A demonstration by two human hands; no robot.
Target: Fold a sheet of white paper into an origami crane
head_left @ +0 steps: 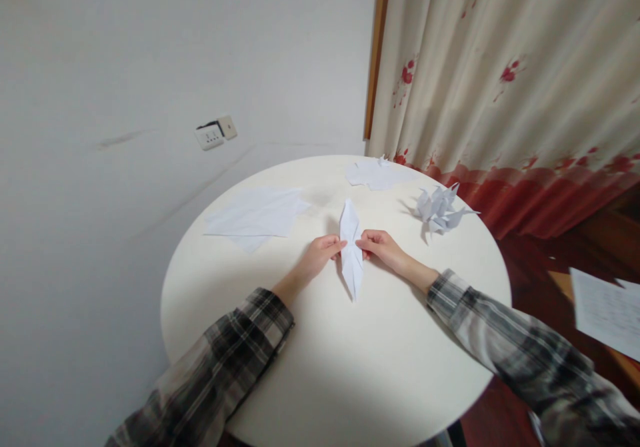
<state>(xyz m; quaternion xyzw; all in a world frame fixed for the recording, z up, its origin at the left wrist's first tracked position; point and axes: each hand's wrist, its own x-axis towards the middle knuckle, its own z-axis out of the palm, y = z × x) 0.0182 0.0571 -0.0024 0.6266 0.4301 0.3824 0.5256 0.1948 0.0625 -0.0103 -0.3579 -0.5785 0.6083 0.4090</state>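
Note:
A long, narrow piece of folded white paper (353, 267), pointed at its near end, is held just above the middle of the table. My left hand (320, 253) pinches its left edge, thumb on top and fingers curled beneath. On the opposite edge, my right hand (381, 247) grips it the same way, also closed. Creases run along the paper and meet near its middle, between the two thumbs. The undersides of the fingers are partly hidden by the paper.
The round white table (320, 367) stands against a wall. Flat white sheets (257, 212) lie at the left, and more paper (375, 175) is at the back. A cluster of folded paper cranes (441, 210) sits at the right. Beyond hangs a flowered curtain (500, 100).

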